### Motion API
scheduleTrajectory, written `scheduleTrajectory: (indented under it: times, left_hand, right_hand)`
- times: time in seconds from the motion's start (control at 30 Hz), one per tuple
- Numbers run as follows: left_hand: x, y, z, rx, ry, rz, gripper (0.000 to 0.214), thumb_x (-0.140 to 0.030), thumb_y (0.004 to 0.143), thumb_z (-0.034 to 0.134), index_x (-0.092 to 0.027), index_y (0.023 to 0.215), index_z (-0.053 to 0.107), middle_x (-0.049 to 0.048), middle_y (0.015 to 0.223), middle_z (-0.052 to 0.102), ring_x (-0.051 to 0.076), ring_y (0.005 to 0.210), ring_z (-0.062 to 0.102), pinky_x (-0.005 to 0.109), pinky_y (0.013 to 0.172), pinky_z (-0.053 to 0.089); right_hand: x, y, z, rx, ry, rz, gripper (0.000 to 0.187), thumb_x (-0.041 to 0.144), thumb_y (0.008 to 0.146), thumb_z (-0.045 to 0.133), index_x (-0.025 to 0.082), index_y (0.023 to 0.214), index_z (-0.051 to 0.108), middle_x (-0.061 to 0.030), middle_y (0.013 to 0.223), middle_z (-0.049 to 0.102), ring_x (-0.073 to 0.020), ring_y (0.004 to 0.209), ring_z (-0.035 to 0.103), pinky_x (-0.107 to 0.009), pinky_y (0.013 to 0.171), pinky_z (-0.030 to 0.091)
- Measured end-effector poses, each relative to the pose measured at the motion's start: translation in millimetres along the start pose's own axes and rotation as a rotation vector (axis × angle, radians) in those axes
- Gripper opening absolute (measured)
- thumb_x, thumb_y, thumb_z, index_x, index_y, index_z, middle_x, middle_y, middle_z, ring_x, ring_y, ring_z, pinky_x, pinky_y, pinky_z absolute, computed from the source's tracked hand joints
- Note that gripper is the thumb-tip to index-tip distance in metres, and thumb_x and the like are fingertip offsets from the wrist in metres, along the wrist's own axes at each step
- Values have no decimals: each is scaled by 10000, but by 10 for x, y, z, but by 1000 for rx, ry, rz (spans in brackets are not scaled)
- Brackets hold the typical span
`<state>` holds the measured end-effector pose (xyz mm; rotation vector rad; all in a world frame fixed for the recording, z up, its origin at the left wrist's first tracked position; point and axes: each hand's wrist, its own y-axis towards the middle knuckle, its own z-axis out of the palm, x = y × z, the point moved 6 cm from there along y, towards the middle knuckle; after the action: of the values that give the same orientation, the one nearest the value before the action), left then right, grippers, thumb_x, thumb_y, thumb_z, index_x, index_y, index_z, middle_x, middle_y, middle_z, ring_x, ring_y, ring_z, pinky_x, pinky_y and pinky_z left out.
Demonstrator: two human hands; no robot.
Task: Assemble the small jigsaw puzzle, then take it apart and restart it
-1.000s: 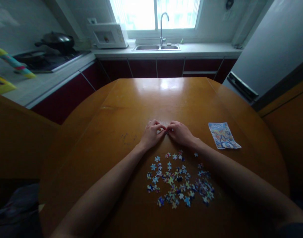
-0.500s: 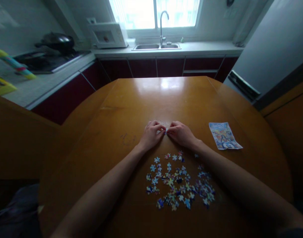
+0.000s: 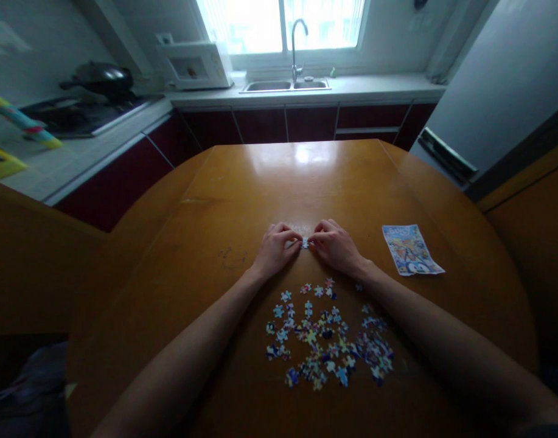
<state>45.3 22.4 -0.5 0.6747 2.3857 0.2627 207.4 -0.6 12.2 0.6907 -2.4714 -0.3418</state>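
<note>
Over the middle of the wooden table, my left hand [image 3: 277, 248] and my right hand [image 3: 334, 244] face each other, thumbs and fingertips pinched. Between them shows a small pale-blue jigsaw puzzle piece [image 3: 305, 243], perhaps more than one joined; its outer edges are covered by my fingertips. Nearer to me, between my forearms, lies a spread of loose puzzle pieces [image 3: 311, 336] in blue, white, yellow and purple. Some overlap in a heap, and others lie singly toward my hands.
Right of my right hand lies a creased printed picture sheet [image 3: 412, 249]. The round-edged wooden table [image 3: 215, 207] fills the foreground. Beyond it are a counter with a sink [image 3: 285, 86], a microwave [image 3: 196, 66] and a black wok [image 3: 103, 78] on the stove.
My fingertips have drawn slightly apart, so the pale-blue piece between them shows more clearly. The whole view has shifted a little; the loose pieces lie as before.
</note>
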Motion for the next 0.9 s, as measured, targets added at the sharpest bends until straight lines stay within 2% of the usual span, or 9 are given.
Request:
scheduleTrajectory:
  times: [0.13, 0.5, 0.6, 0.77, 0.9]
  left_hand:
    - [-1, 1, -2, 2, 3, -5, 62, -250, 887, 706, -254, 890, 767, 37, 913, 621, 216, 931, 543, 379, 870, 475]
    - [12, -2, 12, 4, 6, -9, 51, -251, 879, 714, -256, 884, 764, 35, 906, 626, 215, 926, 547, 378, 871, 473]
    - [-2, 0, 8, 13, 12, -10, 61, -247, 887, 698, -254, 889, 759, 36, 914, 631, 220, 935, 547, 378, 877, 472]
    - [-27, 3, -2, 23, 20, -6, 65, -234, 897, 684, -246, 897, 748, 34, 919, 643, 226, 944, 544, 369, 863, 461]
    - [-15, 1, 4, 21, 18, -2, 59, -239, 895, 689, -251, 899, 747, 28, 922, 642, 222, 945, 544, 362, 863, 458]
  right_hand:
    - [34, 1, 49, 48, -15, -49, 187, 213, 930, 609, 262, 898, 786, -71, 960, 631, -211, 919, 518, -339, 809, 431]
    - [11, 10, 81, 67, 6, -22, 232, 149, 915, 594, 274, 919, 789, -72, 970, 635, -228, 972, 508, -349, 845, 435]
    - [-22, 7, 97, 19, 102, 27, 227, 120, 890, 599, 254, 894, 782, -63, 944, 639, -220, 967, 520, -343, 852, 446]
    - [-116, -12, 13, -196, 203, 154, 275, 39, 856, 544, 214, 857, 756, -61, 885, 627, -215, 935, 545, -350, 850, 461]
    - [-83, -15, 13, -160, 145, 109, 235, 75, 854, 592, 226, 825, 768, -68, 925, 623, -228, 958, 524, -365, 854, 464]
